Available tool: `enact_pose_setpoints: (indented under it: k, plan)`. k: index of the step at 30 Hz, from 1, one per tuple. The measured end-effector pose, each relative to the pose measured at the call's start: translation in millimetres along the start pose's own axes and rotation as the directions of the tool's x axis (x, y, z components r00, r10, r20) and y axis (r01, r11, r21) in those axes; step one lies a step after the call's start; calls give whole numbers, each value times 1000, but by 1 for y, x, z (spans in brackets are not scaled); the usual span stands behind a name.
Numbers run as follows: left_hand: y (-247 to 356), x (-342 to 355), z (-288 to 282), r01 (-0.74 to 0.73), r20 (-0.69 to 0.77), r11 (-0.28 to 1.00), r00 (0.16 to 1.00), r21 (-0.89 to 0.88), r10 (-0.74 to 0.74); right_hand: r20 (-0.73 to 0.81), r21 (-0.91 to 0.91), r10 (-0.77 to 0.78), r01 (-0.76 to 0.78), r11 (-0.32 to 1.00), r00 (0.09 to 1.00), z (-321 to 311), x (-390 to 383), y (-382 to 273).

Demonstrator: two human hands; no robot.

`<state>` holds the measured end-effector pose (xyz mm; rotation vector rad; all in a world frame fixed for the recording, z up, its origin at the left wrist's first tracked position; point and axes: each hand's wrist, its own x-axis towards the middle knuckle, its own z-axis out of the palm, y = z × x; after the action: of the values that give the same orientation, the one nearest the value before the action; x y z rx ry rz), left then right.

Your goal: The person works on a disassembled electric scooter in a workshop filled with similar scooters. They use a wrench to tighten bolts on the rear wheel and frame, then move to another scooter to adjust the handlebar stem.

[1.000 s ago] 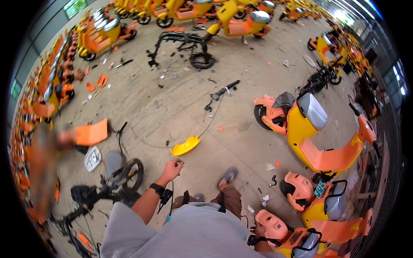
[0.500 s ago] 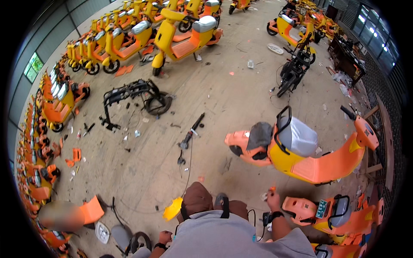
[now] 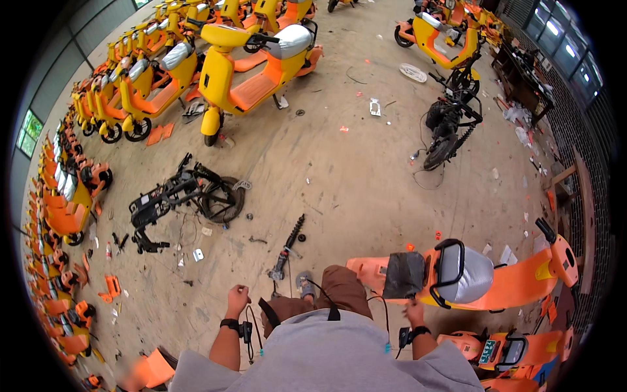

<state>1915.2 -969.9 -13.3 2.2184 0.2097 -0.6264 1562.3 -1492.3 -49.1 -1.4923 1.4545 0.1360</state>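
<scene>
The silver-seated scooter stands at the person's right, its long axis lying roughly crosswise, handlebar end to the right and orange rear end to the left, close by the legs. Beneath it spreads a scuffed concrete floor, littered with scraps, in a large hall with a panelled wall on the left and windows at upper right. Yellow-and-orange scooters line the far left. A stripped black frame lies ahead; nearer, a black strut slants away rightward. The right hand is just beside the scooter's grey flap; its grip cannot be told. The left hand curls loosely, its contents, if any, hidden.
</scene>
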Motion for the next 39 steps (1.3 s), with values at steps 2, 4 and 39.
enact_pose_setpoints:
  k: [2, 4, 39]
  plan:
    - [51, 40, -6, -4, 7, 997, 1000, -82, 5, 306, 61, 236, -267, 962, 922, 35, -33, -51]
    - [96, 78, 6, 36, 55, 994, 998, -99, -31, 375, -101, 110, -77, 992, 921, 64, -21, -47]
    - [712, 662, 340, 355, 363, 934, 864, 50, -348, -29, 115, -32, 35, 993, 999, -60, 681, -670]
